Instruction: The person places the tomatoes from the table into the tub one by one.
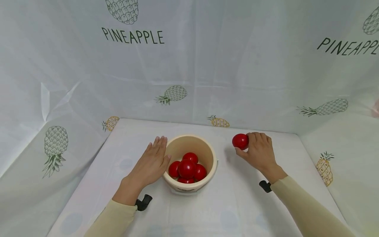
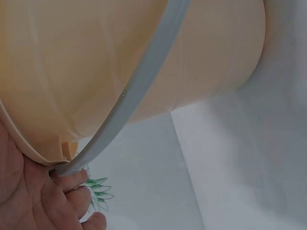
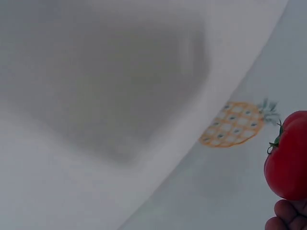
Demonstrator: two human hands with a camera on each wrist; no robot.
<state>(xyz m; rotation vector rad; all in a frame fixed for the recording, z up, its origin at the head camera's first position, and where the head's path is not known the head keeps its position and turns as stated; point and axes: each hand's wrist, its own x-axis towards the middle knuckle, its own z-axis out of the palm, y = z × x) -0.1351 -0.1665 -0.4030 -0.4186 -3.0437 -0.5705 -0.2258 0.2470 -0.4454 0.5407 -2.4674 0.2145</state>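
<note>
A cream bucket (image 1: 208, 148) stands on the table with several red tomatoes (image 1: 187, 169) inside it. My left hand (image 1: 152, 161) rests against the bucket's left rim, its fingers extended and pointing away from me. In the left wrist view, fingers (image 2: 72, 182) show right at the rim, beside the end of the grey handle (image 2: 127, 98). To the right of the bucket, my right hand (image 1: 260, 151) holds one tomato (image 1: 240, 141) between thumb and fingers, above the table. The right wrist view shows this tomato (image 3: 290, 158) with its green stem.
The white table (image 1: 207, 210) has pale blue dots. A plastic sheet (image 1: 237, 65) printed with pineapples hangs behind it and along both sides. Black wrist devices (image 1: 144, 202) sit by the sleeves.
</note>
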